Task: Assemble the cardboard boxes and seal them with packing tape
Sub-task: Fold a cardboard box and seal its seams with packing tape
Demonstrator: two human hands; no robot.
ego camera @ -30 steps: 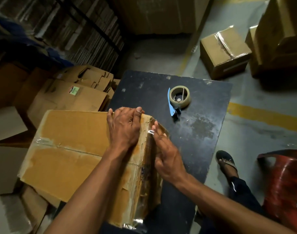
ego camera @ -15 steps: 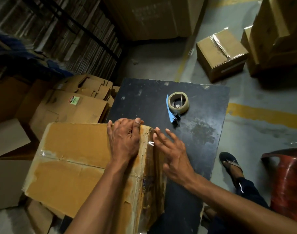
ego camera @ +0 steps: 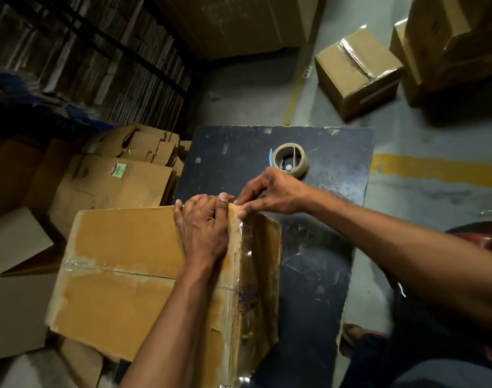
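The box (ego camera: 133, 264) is pressed flat under the left hand (ego camera: 204, 228); clear tape (ego camera: 246, 242) is pinched at its far corner by the right hand (ego camera: 270, 193), the taped edge running toward 6 o'clock

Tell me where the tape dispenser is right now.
In the head view the tape dispenser sits unheld on the far part of the black table, just beyond the right hand and ahead of the cardboard box.
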